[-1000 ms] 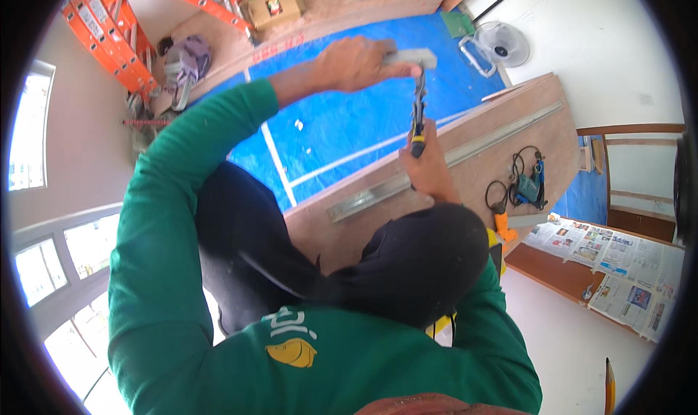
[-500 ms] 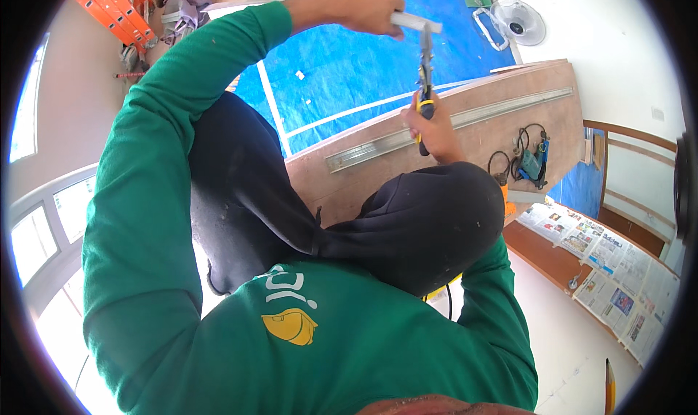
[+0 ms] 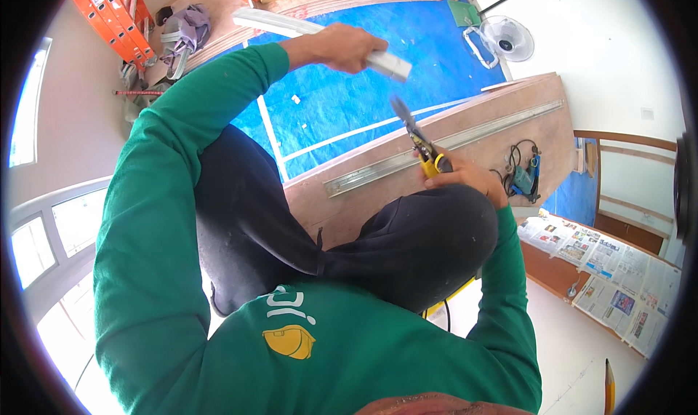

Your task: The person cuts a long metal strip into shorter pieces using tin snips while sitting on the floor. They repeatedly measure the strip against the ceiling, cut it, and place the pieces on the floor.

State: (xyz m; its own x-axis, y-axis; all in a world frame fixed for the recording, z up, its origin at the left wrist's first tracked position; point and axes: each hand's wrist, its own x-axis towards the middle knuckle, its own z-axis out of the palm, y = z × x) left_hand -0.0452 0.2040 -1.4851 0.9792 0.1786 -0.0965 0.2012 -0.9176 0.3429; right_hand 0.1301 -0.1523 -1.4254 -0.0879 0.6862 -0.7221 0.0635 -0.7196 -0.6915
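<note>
My left hand (image 3: 347, 49) is wrapped round a short light-grey metal channel (image 3: 280, 25), which sticks out on both sides of the fist above a blue sheet. Below its right end, my right hand (image 3: 465, 173) grips tin snips (image 3: 417, 134) with yellow and black handles. The snips point up and left, their blades blurred and apart from the channel. A long metal channel (image 3: 502, 129) lies on the stacked plywood boards (image 3: 385, 208) beneath my right hand. My bent legs in dark trousers cover part of the boards.
The blue sheet (image 3: 327, 102) with white strips spreads ahead. A teal corded power tool (image 3: 525, 178) rests on the boards at right. A white fan (image 3: 507, 40) stands far right, orange ladders (image 3: 109, 18) far left. Newspaper (image 3: 618, 277) covers a panel at lower right.
The snips have come off the channel's end and moved down, tilting left. My left hand has shifted left and lower, and more of the channel now shows beyond it.
</note>
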